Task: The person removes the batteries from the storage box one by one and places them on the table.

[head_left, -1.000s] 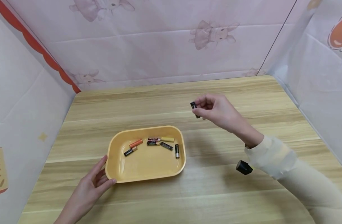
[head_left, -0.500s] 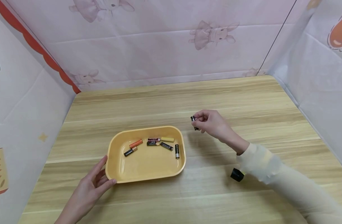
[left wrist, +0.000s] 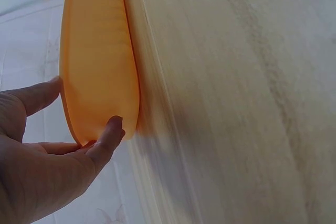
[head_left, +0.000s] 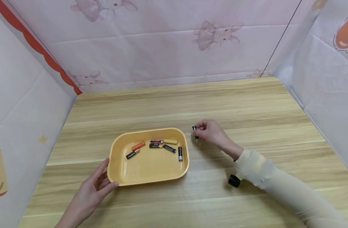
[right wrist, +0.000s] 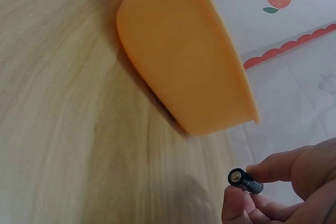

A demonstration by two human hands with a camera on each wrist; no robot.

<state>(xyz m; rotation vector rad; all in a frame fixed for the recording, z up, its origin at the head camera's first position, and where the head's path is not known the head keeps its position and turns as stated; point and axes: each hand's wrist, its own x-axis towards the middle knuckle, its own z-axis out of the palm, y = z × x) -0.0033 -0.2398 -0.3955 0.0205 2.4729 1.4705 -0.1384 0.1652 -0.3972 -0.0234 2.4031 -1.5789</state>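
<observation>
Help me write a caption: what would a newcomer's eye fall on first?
Probably the rounded yellow plastic tray on the pale wood-grain table, with small multicoloured cylindrical batteries lying inside. Next, right of it, the bare right hand pinching a black cylindrical battery.

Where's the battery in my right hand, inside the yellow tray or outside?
Outside: the right hand pinches the battery to the right of the tray in the head view.
</observation>
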